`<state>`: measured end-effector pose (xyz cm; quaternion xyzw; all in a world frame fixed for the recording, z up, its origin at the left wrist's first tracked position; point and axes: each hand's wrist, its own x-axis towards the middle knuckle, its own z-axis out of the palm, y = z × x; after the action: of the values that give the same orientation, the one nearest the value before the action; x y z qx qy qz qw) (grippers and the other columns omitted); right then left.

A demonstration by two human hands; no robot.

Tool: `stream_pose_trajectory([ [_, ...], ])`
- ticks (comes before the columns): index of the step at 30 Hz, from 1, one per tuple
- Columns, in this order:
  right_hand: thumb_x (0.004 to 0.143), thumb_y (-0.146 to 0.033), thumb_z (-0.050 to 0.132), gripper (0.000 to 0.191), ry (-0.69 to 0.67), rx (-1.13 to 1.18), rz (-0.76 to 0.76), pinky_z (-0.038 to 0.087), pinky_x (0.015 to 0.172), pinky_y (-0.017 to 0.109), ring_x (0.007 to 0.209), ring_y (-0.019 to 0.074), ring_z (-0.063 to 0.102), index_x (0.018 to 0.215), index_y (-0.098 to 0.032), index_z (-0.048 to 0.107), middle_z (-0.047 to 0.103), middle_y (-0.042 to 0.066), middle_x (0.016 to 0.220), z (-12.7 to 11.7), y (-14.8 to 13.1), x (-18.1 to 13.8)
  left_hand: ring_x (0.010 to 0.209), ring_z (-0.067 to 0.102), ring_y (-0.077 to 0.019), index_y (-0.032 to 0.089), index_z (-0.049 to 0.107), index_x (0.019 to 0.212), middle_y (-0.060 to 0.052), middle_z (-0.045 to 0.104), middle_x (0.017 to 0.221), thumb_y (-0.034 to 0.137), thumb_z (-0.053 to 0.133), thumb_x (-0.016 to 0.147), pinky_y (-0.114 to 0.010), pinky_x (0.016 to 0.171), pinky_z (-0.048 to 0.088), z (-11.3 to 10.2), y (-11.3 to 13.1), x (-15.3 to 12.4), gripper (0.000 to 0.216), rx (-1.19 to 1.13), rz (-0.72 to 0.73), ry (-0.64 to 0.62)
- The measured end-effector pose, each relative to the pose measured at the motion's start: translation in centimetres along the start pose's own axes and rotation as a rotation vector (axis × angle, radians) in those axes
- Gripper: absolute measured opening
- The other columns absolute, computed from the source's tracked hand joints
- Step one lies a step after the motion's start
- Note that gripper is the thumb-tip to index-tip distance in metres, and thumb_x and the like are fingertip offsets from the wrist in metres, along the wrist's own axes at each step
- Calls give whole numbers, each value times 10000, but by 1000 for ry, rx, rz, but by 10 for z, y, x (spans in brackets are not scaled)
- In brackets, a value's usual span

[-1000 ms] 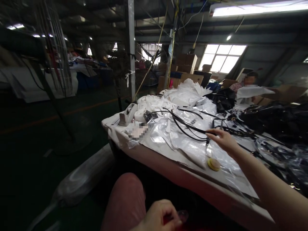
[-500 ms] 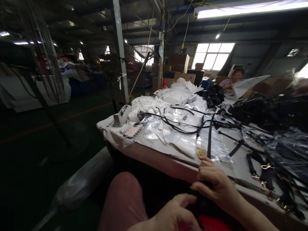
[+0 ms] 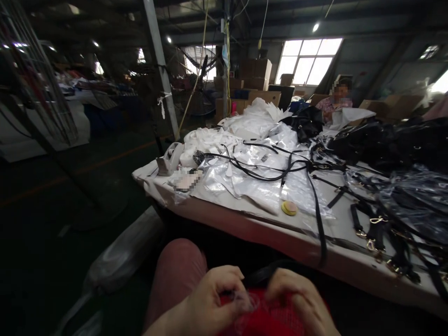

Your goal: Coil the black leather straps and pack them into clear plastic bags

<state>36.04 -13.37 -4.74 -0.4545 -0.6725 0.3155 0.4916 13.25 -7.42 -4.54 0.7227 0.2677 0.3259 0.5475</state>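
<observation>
My left hand (image 3: 217, 291) is closed in a pinch low in the view, with a bit of clear plastic (image 3: 249, 301) at its fingertips. To its right, my right hand (image 3: 297, 294) has its fingers curled downward; what they hold is hidden. Dark strap material (image 3: 261, 274) shows just behind and between both hands, but its ends are out of sight. Under the hands is a red mesh basket (image 3: 285, 317), partly covered by them. A long black strap (image 3: 319, 224) runs across the table and hangs over its front edge, beyond my right hand.
On the table (image 3: 224, 212) lie clear plastic bags (image 3: 259, 179), a yellow round tin (image 3: 289, 208), a tape dispenser (image 3: 170, 159) and black straps with gold clasps (image 3: 376, 228). Black bags (image 3: 385, 144) are heaped at right. A person (image 3: 334, 105) sits beyond. My knee (image 3: 180, 266) is at left.
My right hand has come down from the table edge beside the yellow tin to the red basket. The black strap now droops over the edge. My left hand has risen slightly leftward.
</observation>
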Motion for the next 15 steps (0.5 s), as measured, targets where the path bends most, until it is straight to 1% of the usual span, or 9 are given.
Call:
stream_pose_trajectory([
  [1,951,-556,463,433,-80,51,108,570,744,331,843,230,694,962,-244,763,740,81,878,10,3,2,723,569,-140,143,641,666,-43,588,711,426,635,866,-255,730,464,2,-2,2,346,-24,9,-22],
  [2,932,-562,504,430,-140,110,217,552,874,372,1010,259,678,1118,-253,738,738,100,1069,18,4,4,741,579,-143,138,635,668,-51,602,737,402,626,876,-262,746,468,5,-3,4,336,-46,10,-33],
  [3,925,-549,531,441,-167,169,309,502,982,411,1140,277,630,1217,-265,698,698,105,1213,23,6,6,763,588,-149,134,633,671,-58,613,758,379,622,881,-270,763,472,7,-4,5,322,-65,6,-32],
  [5,932,-502,551,407,-151,284,414,430,1068,441,1234,280,573,1255,-288,677,652,90,1309,29,8,8,782,600,-158,130,637,679,-67,629,773,345,626,879,-277,764,476,10,-5,7,294,-96,-9,-33],
  [7,919,-491,579,380,-152,404,410,416,1079,455,1253,287,555,1214,-285,700,644,87,1318,30,10,11,798,617,-166,126,643,678,-78,657,805,321,642,869,-282,766,482,14,-4,9,273,-137,-2,-81],
  [9,917,-485,583,347,-158,465,382,436,1062,455,1253,287,554,1148,-269,726,662,90,1282,31,13,13,881,640,-189,125,637,660,-103,693,902,307,653,862,-292,804,489,17,-4,10,273,-179,22,-105],
  [12,922,-487,571,337,-101,292,368,473,1024,433,1157,269,615,1020,-218,749,714,103,1153,29,18,18,957,650,-207,129,642,650,-112,700,996,299,678,842,-297,842,491,18,-13,13,259,-155,-14,-11],
  [13,928,-489,561,342,-54,207,376,513,969,406,1061,250,660,1002,-207,740,732,101,1091,26,19,19,960,651,-207,132,652,660,-110,696,1012,294,690,830,-300,854,490,17,-19,14,238,-114,-35,32],
  [15,945,-501,527,353,82,108,380,581,773,327,799,192,707,985,-197,702,754,88,982,15,19,22,984,647,-209,141,667,677,-110,680,1066,269,715,798,-316,901,480,12,-33,17,183,-10,-66,106],
])
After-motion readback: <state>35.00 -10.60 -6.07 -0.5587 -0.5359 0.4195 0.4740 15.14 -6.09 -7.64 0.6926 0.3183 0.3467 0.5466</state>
